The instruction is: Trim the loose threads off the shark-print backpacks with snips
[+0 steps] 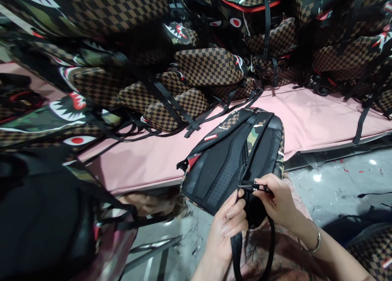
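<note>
A black-backed backpack [226, 170] with checkered and camouflage edges lies tilted over the edge of the pink-covered table, its back panel and shoulder straps facing up. Close to its lower side, my left hand [229, 224] is closed on a black webbing strap [236, 248] that hangs down in a loop. Thumb and fingers of my right hand [277, 197] pinch a small black strap buckle [251, 186] just beside the left fingertips. The strap runs up from there onto the backpack. Exactly how it passes through the buckle is too small to tell.
Piled checkered backpacks [211, 66] with dangling straps line the back of the pink table [318, 113]. A large dark bag [39, 219] stands at the near left. Red scraps and threads lie on the grey floor [330, 183]. Another checkered bag [373, 248] sits at lower right.
</note>
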Motion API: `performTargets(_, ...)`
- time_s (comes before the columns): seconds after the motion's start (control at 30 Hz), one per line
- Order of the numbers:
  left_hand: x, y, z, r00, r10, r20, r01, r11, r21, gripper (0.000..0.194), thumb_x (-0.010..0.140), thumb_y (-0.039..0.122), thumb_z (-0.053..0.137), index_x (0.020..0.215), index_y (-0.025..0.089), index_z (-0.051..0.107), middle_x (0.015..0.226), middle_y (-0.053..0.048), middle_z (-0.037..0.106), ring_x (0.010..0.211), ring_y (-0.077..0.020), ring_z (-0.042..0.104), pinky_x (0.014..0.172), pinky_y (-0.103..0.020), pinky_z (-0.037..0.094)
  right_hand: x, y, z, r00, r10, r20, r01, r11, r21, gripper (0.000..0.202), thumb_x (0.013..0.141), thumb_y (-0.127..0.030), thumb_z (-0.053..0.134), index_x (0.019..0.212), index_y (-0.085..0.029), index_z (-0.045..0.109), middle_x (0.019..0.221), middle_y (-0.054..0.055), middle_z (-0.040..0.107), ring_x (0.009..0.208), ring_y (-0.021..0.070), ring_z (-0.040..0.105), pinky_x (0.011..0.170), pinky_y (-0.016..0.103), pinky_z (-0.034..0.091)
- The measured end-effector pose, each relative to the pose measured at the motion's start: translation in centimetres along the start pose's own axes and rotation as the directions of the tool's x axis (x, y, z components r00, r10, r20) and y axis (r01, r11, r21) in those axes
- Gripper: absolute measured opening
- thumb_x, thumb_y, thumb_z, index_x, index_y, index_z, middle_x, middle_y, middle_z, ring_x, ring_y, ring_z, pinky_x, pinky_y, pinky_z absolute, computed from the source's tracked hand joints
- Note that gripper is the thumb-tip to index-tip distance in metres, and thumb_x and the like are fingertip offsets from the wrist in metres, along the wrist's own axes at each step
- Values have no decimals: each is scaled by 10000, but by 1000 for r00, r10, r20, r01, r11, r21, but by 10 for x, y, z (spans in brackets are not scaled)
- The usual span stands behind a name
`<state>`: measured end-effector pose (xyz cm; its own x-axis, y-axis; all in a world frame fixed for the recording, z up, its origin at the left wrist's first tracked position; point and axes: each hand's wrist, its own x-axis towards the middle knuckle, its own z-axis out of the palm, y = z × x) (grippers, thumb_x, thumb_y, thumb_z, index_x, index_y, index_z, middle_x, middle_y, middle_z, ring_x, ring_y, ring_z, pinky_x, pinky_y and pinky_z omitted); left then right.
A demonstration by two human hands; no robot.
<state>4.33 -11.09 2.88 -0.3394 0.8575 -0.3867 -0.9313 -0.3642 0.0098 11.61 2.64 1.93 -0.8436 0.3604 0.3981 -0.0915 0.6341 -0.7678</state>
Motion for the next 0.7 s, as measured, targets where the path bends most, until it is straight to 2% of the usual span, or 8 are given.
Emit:
performTargets(0.1, 1, 0, -1, 1000, -8, 1, 8, 1000, 5, 282, 934, 129, 243, 844, 77, 506, 460, 87, 350, 264, 17, 378, 247, -53, 207, 0, 1, -1, 1000, 2, 13, -2, 999, -35, 172, 893, -308, 435, 920, -184, 551, 776, 48, 595, 682, 157, 543, 585, 260, 403)
performTargets(0.27, 1, -2, -2, 998, 43, -40, -41, 998, 50, 266, 933, 131, 259, 838, 92, 505, 473, 86, 354, 272, 18, 372, 259, -64, 211, 0, 0, 0, 999, -44, 25, 47, 988, -145, 156, 892, -262, 430, 917, -177, 558, 781, 52, 613, 701, 162, 553, 604, 261, 396)
performTargets(0.37, 0, -2, -1, 998, 43, -56, -40, 998, 50, 256, 935, 146, 270, 837, 100, 501, 471, 86, 359, 272, 16, 370, 260, -65, 211, 0, -1, 0, 999, -23, 28, 27, 987, -158, 154, 886, -254, 437, 875, -182, 572, 762, 50, 618, 694, 165, 555, 608, 264, 394)
performTargets(0.43, 0, 0, 0, 999, 11, -52, -11, 1000, 11, 241, 930, 133, 278, 835, 101, 497, 464, 88, 366, 268, 18, 365, 257, -56, 208, 0, -1, -1, 999, 32, 7, -31, 997, -65, 152, 877, -274, 455, 853, -185, 576, 751, 43, 616, 688, 160, 557, 613, 261, 401)
performTargets(0.53, 0, 2, -2, 997, -78, -22, 76, 995, -64, 210, 906, 97, 319, 783, 107, 489, 433, 93, 365, 248, 22, 341, 245, -39, 187, 4, 1, 1, 982, 189, -27, -181, 968, 174, 155, 843, -315, 498, 905, -190, 564, 792, 27, 602, 711, 147, 552, 625, 251, 418)
performTargets(0.6, 2, 3, -5, 987, -156, 29, 158, 984, -78, 205, 885, 86, 353, 732, 119, 484, 392, 105, 334, 212, 24, 272, 228, -34, 155, 9, 4, 4, 945, 328, -10, -304, 885, 352, 236, 781, -337, 561, 963, -189, 534, 735, -9, 554, 644, 124, 514, 571, 229, 405)
performTargets(0.7, 3, 0, -8, 953, -296, 64, 295, 955, 14, 206, 864, 105, 397, 688, 127, 502, 346, 121, 286, 180, 24, 135, 209, -45, 118, 20, 7, 9, 858, 475, 196, -497, 666, 557, 257, 699, -376, 622, 813, -177, 505, 544, -82, 365, 462, 73, 335, 431, 193, 282)
